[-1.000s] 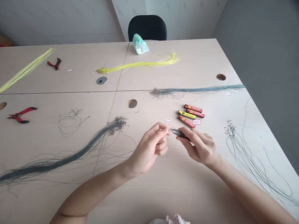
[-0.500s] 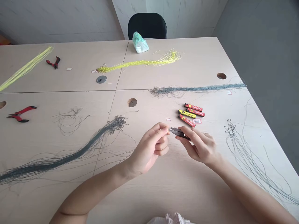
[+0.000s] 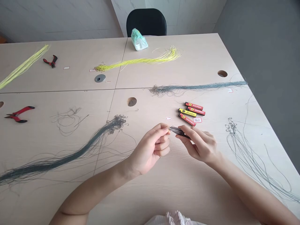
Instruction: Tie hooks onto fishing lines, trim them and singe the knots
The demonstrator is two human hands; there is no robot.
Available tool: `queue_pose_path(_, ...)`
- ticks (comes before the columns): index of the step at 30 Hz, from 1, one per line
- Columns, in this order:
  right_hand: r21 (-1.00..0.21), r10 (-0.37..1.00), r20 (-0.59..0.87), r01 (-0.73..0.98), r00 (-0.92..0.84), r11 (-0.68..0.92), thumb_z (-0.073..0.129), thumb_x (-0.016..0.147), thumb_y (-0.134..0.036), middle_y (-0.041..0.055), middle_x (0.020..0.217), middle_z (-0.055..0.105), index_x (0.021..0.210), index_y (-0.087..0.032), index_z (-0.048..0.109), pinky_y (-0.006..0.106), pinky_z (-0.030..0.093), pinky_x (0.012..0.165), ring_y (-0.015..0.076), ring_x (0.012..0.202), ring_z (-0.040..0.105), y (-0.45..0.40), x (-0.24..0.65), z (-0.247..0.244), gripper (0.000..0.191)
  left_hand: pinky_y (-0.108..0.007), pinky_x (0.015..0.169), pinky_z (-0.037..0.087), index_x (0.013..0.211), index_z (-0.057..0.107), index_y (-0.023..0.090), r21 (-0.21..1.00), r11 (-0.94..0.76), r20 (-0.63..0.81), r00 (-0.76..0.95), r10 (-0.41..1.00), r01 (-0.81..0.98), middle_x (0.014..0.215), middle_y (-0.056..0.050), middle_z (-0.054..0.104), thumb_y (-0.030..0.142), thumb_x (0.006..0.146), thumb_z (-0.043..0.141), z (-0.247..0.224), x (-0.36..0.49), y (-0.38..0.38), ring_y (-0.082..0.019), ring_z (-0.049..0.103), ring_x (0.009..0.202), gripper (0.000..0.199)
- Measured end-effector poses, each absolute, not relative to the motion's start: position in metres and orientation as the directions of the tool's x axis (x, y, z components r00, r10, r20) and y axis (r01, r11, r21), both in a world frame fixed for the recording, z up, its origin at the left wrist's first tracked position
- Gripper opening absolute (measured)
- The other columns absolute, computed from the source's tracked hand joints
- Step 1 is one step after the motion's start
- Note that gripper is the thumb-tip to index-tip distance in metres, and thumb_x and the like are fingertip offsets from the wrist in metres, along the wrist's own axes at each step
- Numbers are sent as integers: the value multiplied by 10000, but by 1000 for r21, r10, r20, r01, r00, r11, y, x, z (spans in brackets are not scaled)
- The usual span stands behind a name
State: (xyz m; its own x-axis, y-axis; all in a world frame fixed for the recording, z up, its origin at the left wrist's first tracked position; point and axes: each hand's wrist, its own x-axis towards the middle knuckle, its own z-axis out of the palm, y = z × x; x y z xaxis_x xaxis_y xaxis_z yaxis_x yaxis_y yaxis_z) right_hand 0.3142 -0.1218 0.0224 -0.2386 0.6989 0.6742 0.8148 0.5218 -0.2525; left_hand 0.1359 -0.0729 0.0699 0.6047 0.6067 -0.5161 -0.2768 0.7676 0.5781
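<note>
Pale off-white top (image 3: 153,221), only a sliver visible at bottom edge of view. Gathered ruffle trim (image 3: 176,217), scalloped edge, faint pinkish-lilac tint. Left hand (image 3: 150,150) and right hand (image 3: 202,145) bare, slim build. Left forearm (image 3: 107,181) bare past elbow crease; right forearm (image 3: 241,182) bare to frame edge.

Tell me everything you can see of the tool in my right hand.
The tool looks like dark grey metal, with a slim pointed end. Your right hand grips it, hiding much of it. It's held nearer you than the lighters, tip aimed leftward at the pinched fingertips of your left hand; whether they touch is too small to tell.
</note>
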Motion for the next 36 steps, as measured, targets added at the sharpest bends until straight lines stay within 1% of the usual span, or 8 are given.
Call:
queue_pose_path(8, -251, 700, 673, 816, -240, 521, 549, 969, -177, -16, 622, 585, 1152, -141, 574, 229, 365, 462, 97, 459, 457, -122, 313, 23, 188, -118, 386, 203, 758, 523, 167, 582, 763, -510, 605, 611, -280, 572, 103, 218, 235, 877, 621, 68, 137, -73, -38, 127, 462, 168)
queue_pose_path(19, -248, 694, 676, 810, -247, 531, 536, 972, -174, -26, 602, 573, 1160, -156, 564, 232, 348, 446, 95, 440, 443, -121, 314, 22, 191, -125, 386, 194, 749, 520, 166, 578, 770, -522, 601, 605, -272, 578, 100, 208, 237, 882, 613, 68, 136, -72, -40, 116, 462, 177)
queue_pose_path(22, -295, 697, 686, 795, -210, 530, 560, 958, -171, -15, 626, 598, 1149, -157, 572, 223, 362, 449, 96, 447, 450, -122, 314, 22, 192, -133, 389, 182, 751, 522, 166, 593, 760, -513, 603, 610, -265, 577, 101, 209, 248, 877, 618, 70, 135, -73, -41, 112, 464, 179)
queue_pose_path(24, -375, 718, 682, 775, -141, 508, 572, 952, -187, -3, 664, 626, 1149, -170, 582, 211, 392, 462, 97, 468, 481, -123, 313, 22, 198, -139, 396, 177, 761, 520, 172, 628, 735, -498, 593, 633, -256, 583, 100, 219, 271, 873, 631, 69, 136, -74, -42, 118, 467, 186)
queue_pose_path(27, -541, 775, 632, 712, -6, 447, 567, 956, -231, -18, 640, 608, 1145, -190, 595, 207, 406, 453, 100, 465, 481, -124, 310, 20, 196, -152, 415, 180, 787, 512, 191, 752, 615, -430, 531, 730, -238, 583, 100, 235, 336, 870, 649, 62, 138, -74, -46, 143, 464, 216)
queue_pose_path(31, -707, 862, 500, 615, 84, 350, 571, 952, -258, -34, 613, 574, 1141, -179, 620, 204, 406, 444, 93, 460, 458, -120, 308, 6, 211, -186, 456, 241, 831, 536, 216, 959, 253, -180, 413, 893, -128, 587, 87, 313, 417, 918, 588, 32, 143, -62, -65, 243, 469, 225)
queue_pose_path(34, -734, 889, 450, 603, 87, 313, 588, 943, -247, 23, 746, 676, 1163, -162, 644, 217, 473, 511, 109, 542, 564, -111, 310, -12, 243, -206, 504, 266, 842, 531, 218, 998, 30, -47, 368, 929, 53, 612, 72, 363, 380, 957, 527, 4, 145, -46, -83, 295, 509, 199)
queue_pose_path(36, -704, 873, 480, 630, 80, 329, 595, 939, -239, 79, 867, 724, 1167, -156, 658, 242, 516, 573, 137, 627, 633, -104, 312, -24, 251, -214, 521, 258, 840, 522, 214, 989, -20, -36, 368, 929, 149, 612, 69, 358, 343, 972, 494, -10, 145, -37, -92, 300, 524, 188)
